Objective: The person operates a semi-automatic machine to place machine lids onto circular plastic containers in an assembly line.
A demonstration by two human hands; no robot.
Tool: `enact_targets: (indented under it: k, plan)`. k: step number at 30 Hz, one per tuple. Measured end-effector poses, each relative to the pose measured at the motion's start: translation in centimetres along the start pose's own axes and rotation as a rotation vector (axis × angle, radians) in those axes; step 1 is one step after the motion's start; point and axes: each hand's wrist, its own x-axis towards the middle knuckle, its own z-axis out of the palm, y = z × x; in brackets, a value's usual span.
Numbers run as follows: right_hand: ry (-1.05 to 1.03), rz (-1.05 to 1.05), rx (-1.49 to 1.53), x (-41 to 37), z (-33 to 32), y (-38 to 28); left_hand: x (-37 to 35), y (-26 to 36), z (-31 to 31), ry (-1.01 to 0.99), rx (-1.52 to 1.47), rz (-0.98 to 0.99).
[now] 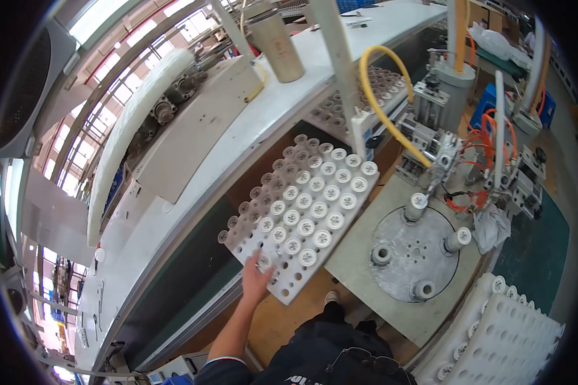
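My left hand [257, 281] reaches over the near end of a white perforated tray [293, 292]. Its thumb and fingers are around a small white round part [265, 261] seated there; how firmly they grip it is hard to make out. Rows of similar white round-topped parts [305, 226] with dark marks in their centres stand in the tray, with duller, see-through-looking ones [255, 192] along the left side. Bare holes show at the near corner. My right hand is outside the view.
To the right, a round turntable [401, 256] carries upright holders, two topped with white parts [419, 201]. Behind it stands a pneumatic machine [430, 138] with yellow and orange hoses. More trays [501, 340] stand at the lower right. A conveyor [173, 282] runs along the left.
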Motion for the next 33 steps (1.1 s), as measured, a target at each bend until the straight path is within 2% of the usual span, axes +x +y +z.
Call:
enact_targets:
  k: [4,6,7,8,10,12,13,14,16,17,18,19,20,22,24,27,28,29,30,32,33]
  plan:
    - [0.152,-0.044,0.283,-1.7,-8.3,-13.2,7.3,-4.2,-3.2,0.077,0.162,-0.085]
    - [0.226,-0.064,0.411,-2.7,-12.0,-15.7,10.4,-5.9,-4.1,-0.077,0.303,-0.174]
    - [-0.092,-0.161,0.622,-2.3,-10.3,-13.6,11.8,-7.1,-4.1,-0.192,0.359,-0.172]
    - [-0.082,-0.157,0.605,-2.3,-9.0,-13.9,12.8,-8.1,-3.9,-0.207,0.352,-0.161]
    - [-0.254,-0.155,0.761,-4.3,-6.6,-17.5,14.2,-10.3,-3.1,-0.381,0.404,-0.059]
    - [-0.345,-0.204,0.928,-10.0,-16.4,-28.1,14.1,-11.9,-2.7,-0.416,0.474,-0.006]
    - [-0.453,-0.277,1.041,-12.5,-17.3,-30.6,13.8,-11.5,-3.0,-0.446,0.479,0.007]
    - [-0.566,-0.304,1.237,-16.1,-21.4,-34.7,13.2,-14.3,-1.6,-0.404,0.548,0.073]
    - [-0.932,-0.333,1.063,-22.2,-23.1,-39.0,11.9,-13.5,-2.2,-0.346,0.391,0.109]
    - [-0.904,-0.598,1.076,-24.6,-25.3,-42.4,11.6,-14.7,-1.6,-0.3,0.336,0.147]
    - [-1.045,-0.607,1.027,-26.5,-27.5,-45.3,11.4,-15.5,-1.0,-0.28,0.336,0.118]
    - [-0.961,-0.809,1.084,-29.0,-25.8,-47.1,10.8,-13.5,-1.6,-0.258,0.284,0.043]
    - [-0.924,-0.899,1.013,-30.8,-24.9,-49.0,10.7,-13.6,-1.6,-0.233,0.267,0.069]
    - [-0.804,-1.001,0.955,-33.9,-23.4,-51.7,10.1,-13.4,-1.9,-0.204,0.235,0.111]
    - [-0.758,-1.101,0.823,-36.2,-21.9,-53.2,9.0,-11.4,-2.6,-0.065,0.38,0.21]
    - [-0.719,-1.103,0.7,-38.9,-19.5,-52.6,7.5,-6.2,-1.9,0.011,0.159,0.337]
    - [-0.82,-1.068,0.713,-38.8,-20.2,-52.3,7.3,-4.2,-0.3,0.007,0.141,0.361]
    - [-0.93,-1.033,0.731,-38.6,-20.6,-51.5,7.0,-2.2,1.0,-0.067,-0.03,0.479]
    - [-0.928,-1.014,0.729,-38.5,-20.7,-50.4,6.5,0.0,2.1,-0.143,-0.193,0.591]
    - [-0.982,-0.773,0.913,-38.5,-20.9,-48.7,4.3,8.5,4.3,-0.498,-0.486,0.426]
    - [-0.98,-0.763,0.915,-38.4,-20.9,-47.3,3.1,11.8,6.3,-0.536,-0.473,0.585]
